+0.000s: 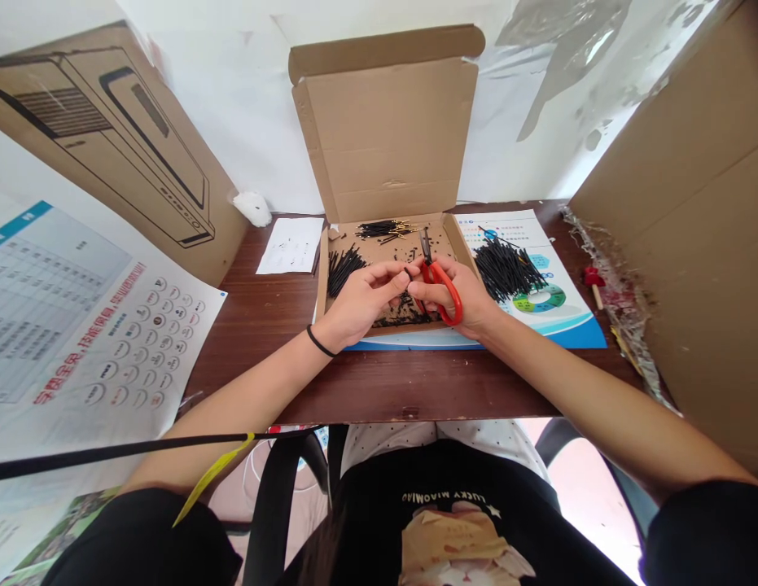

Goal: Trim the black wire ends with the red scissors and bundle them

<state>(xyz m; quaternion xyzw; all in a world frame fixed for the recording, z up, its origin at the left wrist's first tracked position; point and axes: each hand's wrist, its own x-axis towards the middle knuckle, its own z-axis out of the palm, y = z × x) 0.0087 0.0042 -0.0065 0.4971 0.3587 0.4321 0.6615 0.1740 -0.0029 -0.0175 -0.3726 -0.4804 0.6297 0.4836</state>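
My left hand [372,297] is over the open cardboard box [322,285], thumb and fingers pinched on a thin black piece [407,275], most of it hidden. Close beside it, my right hand [457,293] grips red-handled scissors [453,303], their dark blades pointing away from me. The right thumb and fingertips almost meet the left ones; whether they touch the black piece I cannot tell. Inside the box lie thin black sticks [343,270] at the left, a bundle of black sticks with gold-coloured ends [384,230] at the back, and small black scraps.
Right of the box, a heap of black sticks [508,270] rests on a printed sheet [574,325]. A white paper [290,246] lies at the left. The box lid [384,138] stands upright behind. Cardboard panels [677,179] flank the brown table [379,387]. A black cord [110,458] crosses lower left.
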